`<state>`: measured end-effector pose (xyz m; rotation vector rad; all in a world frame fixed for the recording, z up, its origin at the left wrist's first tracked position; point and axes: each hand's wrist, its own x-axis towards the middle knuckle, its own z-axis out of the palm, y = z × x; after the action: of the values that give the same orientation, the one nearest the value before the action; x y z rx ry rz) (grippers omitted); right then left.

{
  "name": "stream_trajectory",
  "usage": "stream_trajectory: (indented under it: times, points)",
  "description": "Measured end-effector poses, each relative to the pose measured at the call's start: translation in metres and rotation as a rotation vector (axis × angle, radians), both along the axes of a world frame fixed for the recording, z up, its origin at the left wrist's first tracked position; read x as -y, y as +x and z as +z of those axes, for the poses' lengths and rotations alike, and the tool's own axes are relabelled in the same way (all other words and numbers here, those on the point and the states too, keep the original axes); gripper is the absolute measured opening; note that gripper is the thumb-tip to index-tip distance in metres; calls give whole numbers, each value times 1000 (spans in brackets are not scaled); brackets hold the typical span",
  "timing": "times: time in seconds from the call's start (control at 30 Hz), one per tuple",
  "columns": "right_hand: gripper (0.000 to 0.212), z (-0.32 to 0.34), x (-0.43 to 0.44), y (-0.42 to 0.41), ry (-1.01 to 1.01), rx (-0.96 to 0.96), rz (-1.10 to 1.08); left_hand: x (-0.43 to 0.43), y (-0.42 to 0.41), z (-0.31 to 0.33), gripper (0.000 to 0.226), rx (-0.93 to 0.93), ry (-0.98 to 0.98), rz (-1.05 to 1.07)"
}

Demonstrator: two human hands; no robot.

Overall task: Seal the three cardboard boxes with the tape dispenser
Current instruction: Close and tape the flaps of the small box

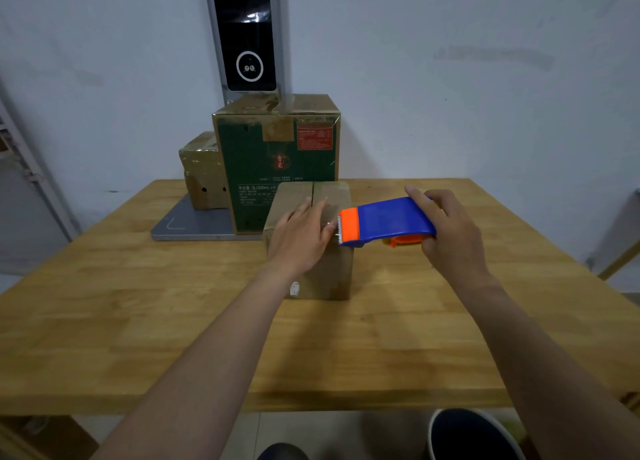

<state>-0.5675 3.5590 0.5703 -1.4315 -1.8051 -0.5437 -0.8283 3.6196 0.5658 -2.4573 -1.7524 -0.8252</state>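
Note:
A small plain cardboard box [329, 272] stands in the middle of the wooden table, its top flaps closed along a centre seam. My left hand [301, 238] lies flat on its top with straight fingers. My right hand [450, 231] grips a blue and orange tape dispenser [388, 222], whose toothed orange end meets the box's top right edge beside my left fingertips. Behind stands a tall green printed box [277, 162], with tape across its top. A smaller taped brown box [202, 172] sits to its left.
The two rear boxes stand on a grey scale platform [188, 226] whose post carries a dark screen [247, 34] against the white wall. Bare wooden table [138, 321] spreads to the left, right and front. A dark round bin [467, 435] sits on the floor below the table's front edge.

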Motion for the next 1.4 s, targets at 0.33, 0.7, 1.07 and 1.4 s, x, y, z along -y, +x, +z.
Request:
stream_trajectory:
  times: [0.33,0.7,1.07,1.4]
  points:
    - [92,-10,-3,8,21,8,27,-1,-2,-5,63,-122,76,31]
    - [98,-15,9,43,23,-87,-14,-3,-2,-10,58,-135,109,41]
    - [98,-17,-14,21,-135,-127,-90,1,2,-3,61,-117,30,63]
    - [87,-35,1,-36,-187,-92,43,9,-20,3,52,-78,62,34]
